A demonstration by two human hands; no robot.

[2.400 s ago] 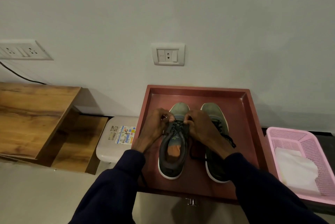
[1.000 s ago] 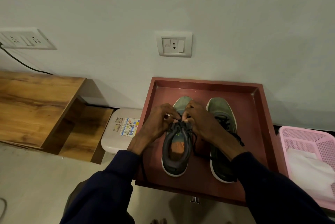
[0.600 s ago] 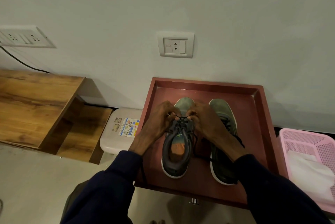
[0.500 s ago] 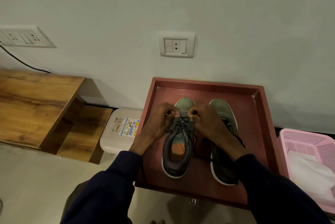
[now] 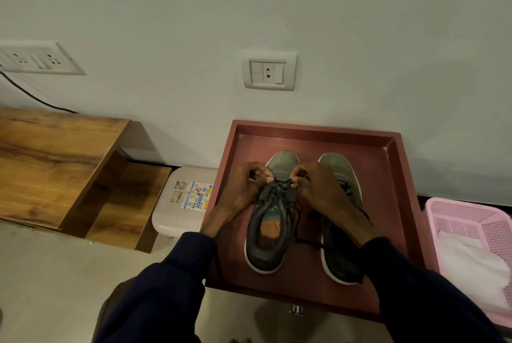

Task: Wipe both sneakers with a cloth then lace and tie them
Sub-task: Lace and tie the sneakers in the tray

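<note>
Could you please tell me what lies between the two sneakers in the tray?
In the head view, the floor of the tray shows between the left sneaker and the right sneaker, with a loose black lace crossing it near the heels.

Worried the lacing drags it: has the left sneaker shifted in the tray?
No: the left sneaker sits where it was, same gap to the tray left wall and the right sneaker.

Single wide-angle view from the wearer's head, facing forward and steeply downward, close above the sneakers (image 5: pixel 266 242) in the red tray (image 5: pixel 313 129) at lower centre; wall (image 5: pixel 277 9) fills the upper half.
</note>
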